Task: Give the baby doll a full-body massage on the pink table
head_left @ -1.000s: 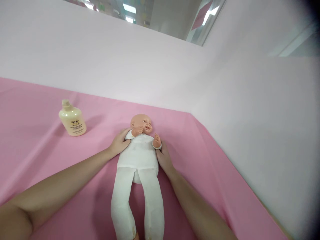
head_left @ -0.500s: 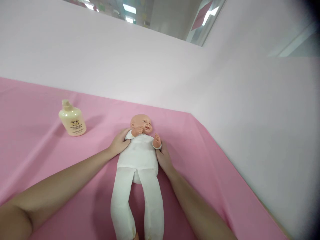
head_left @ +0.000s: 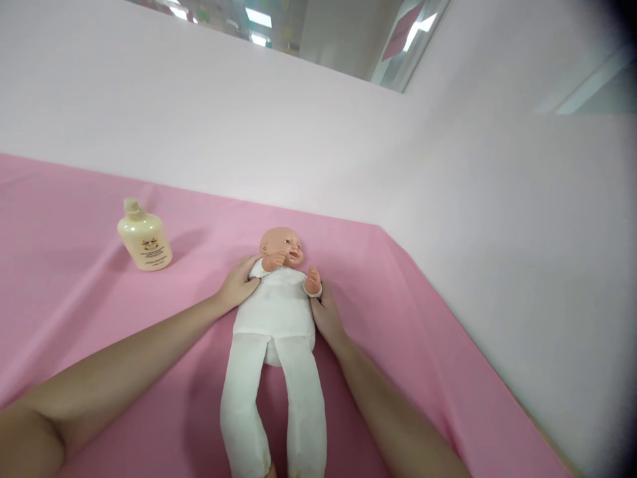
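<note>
A cream lotion bottle stands upright well to the left of the doll, its dark label print too small to read. The left hand cups the doll's shoulder, fingers curled against the white suit. The doll lies face up on the pink sheet, head toward the far wall and legs toward the person. The right hand presses flat against the doll's other side, fingers partly hidden beneath it.
</note>
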The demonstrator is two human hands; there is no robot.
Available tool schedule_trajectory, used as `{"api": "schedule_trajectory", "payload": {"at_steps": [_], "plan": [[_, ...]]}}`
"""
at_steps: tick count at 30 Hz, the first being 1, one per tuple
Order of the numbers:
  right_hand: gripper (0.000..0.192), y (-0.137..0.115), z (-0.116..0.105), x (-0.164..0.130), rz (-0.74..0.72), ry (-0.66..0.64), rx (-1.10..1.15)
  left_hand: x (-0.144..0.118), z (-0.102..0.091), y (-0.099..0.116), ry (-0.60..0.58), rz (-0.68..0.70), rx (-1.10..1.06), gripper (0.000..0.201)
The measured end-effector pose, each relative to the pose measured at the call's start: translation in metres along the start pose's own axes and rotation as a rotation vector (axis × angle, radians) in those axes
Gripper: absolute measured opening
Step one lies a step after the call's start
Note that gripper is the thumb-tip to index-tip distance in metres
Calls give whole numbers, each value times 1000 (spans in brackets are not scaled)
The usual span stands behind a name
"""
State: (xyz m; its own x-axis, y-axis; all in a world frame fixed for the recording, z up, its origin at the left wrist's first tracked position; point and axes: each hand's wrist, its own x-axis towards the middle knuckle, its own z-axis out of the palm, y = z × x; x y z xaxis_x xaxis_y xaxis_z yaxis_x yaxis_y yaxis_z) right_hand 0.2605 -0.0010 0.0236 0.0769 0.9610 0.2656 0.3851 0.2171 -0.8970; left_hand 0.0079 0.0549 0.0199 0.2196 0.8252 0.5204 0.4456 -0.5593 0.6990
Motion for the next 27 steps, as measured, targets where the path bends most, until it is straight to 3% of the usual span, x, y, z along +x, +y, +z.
{"api": "schedule_trajectory", "payload": {"at_steps": [27], "plan": [[47, 0, 0, 0, 5, 5, 3, 0, -1, 1, -15, -16, -10, 58]]}}
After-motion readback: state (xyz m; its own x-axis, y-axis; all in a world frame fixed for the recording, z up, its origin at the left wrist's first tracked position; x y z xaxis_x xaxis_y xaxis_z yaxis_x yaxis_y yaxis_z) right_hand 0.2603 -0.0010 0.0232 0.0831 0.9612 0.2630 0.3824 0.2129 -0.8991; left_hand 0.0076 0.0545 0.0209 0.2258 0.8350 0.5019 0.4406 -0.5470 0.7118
